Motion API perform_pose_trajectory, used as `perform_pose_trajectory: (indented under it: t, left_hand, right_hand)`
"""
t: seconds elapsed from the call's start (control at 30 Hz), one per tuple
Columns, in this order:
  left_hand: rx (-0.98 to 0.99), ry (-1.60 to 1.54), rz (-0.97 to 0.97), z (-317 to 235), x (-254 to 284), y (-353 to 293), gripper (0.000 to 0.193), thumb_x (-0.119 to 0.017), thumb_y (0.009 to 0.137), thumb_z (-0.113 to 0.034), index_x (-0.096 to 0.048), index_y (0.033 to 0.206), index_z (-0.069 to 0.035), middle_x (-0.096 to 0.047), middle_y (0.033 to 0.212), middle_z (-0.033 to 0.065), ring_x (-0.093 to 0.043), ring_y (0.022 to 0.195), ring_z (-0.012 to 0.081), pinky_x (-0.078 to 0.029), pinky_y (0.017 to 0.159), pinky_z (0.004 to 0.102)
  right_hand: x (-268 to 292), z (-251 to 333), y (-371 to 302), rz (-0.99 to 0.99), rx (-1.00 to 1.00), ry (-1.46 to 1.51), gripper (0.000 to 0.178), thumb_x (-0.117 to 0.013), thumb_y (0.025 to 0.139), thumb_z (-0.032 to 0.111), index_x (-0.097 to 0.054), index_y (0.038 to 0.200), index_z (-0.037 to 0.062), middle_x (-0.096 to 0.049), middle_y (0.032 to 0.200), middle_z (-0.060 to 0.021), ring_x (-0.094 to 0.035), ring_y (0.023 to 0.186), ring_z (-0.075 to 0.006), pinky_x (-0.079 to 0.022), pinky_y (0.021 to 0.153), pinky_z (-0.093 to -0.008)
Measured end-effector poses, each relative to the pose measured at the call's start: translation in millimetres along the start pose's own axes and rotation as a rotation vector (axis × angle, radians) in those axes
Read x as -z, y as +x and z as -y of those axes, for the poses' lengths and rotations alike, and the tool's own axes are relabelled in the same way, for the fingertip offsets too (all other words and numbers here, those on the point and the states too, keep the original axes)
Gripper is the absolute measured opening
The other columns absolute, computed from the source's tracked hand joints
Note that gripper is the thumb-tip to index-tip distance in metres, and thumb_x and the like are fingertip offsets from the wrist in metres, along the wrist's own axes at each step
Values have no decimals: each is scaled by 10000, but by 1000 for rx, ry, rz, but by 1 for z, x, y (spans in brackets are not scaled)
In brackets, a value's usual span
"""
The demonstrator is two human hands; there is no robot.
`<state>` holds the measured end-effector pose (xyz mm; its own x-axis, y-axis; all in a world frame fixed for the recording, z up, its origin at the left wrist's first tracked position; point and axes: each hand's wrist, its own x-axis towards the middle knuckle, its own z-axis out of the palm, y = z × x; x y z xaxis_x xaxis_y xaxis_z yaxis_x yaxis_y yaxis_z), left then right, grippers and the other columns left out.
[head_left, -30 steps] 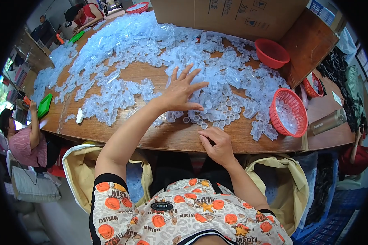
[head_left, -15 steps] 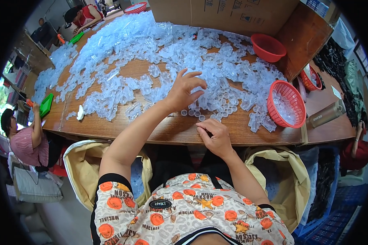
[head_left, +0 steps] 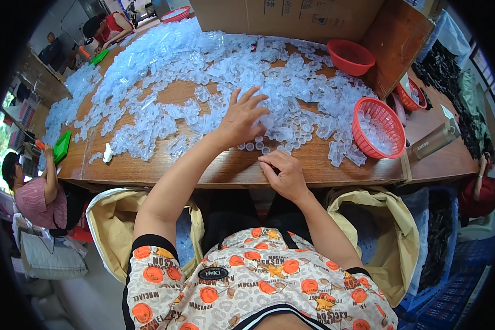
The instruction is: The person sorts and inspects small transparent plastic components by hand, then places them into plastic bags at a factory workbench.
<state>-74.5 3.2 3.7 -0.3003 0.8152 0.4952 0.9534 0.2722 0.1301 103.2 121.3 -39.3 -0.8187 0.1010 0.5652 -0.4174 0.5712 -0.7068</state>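
Observation:
My left hand hovers with fingers spread over the near side of a wide heap of clear plastic pieces. Nothing shows in its grasp. Below its palm, small round clear caps lie on the wood, with more caps to the right. My right hand rests at the table's near edge, its fingers curled and thumb against the index finger. Whatever it may hold is hidden. A red mesh basket holding clear caps stands to the right of both hands.
A red bowl stands behind the basket, before a cardboard box. A brown flask lies at right. Below the brown table hang two open cream sacks. Two people sit along the left, another person at far right.
My left hand's fingers have spread wider. My right hand keeps about the same place with its fingers still curled. The whole view has shifted slightly.

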Motion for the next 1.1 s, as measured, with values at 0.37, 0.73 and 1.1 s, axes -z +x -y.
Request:
perform_pose_trajectory:
  t: [0.37, 0.73, 1.1]
  left_hand:
    - [827, -1564, -699, -24, 28, -28, 211, -717, 883, -117, -556, 999, -46, -657, 856, 72, -674, 731, 194, -575, 633, 325]
    - [1111, -1732, -470, -84, 10, -71, 206, -656, 899, -67, -541, 1063, -18, -657, 978, 147, -699, 866, 268, -616, 686, 334]
    - [1055, -1756, -451, -86, 4, -75, 478, -608, 865, 82, -459, 1318, 43, -647, 1148, 154, -673, 994, 246, -598, 849, 369]
  right_hand:
    - [26, 7, 2, 29, -209, 118, 118, -659, 862, 51, -719, 951, 3, -699, 861, -77, -629, 698, -127, -482, 618, -254]
    - [49, -34, 40, -34, 26, -482, 227, -715, 756, 66, -710, 982, 49, -676, 944, -98, -610, 928, -298, -484, 821, -378]
    - [42, -22, 27, -132, 11, -373, 254, -743, 737, 86, -715, 988, 60, -682, 919, -86, -607, 854, -287, -482, 756, -386]
